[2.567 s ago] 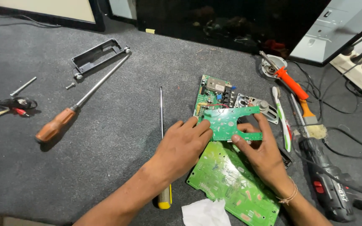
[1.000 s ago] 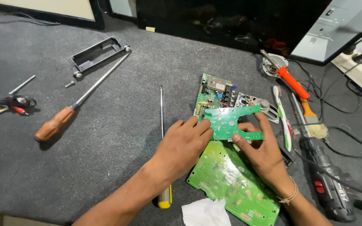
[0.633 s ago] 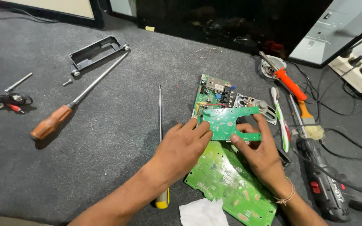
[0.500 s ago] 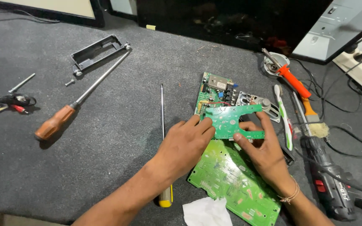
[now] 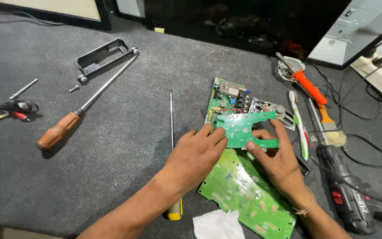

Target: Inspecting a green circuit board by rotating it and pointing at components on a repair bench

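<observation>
While lying over two larger green boards (image 5: 244, 190) on the grey mat (image 5: 124, 146), small green circuit board (image 5: 243, 128) pinched at both ends: left hand (image 5: 195, 155) fingers curled on its left edge, right hand (image 5: 279, 161) thumb and forefinger clamped on its right arm, yellow-handled screwdriver (image 5: 172, 132) just beside.

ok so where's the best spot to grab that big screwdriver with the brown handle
Probably by the brown handle, coming from above: the big screwdriver lies flat on the grey mat, its thick handle at the near-left end with open space around it, well left of the left hand.
</observation>
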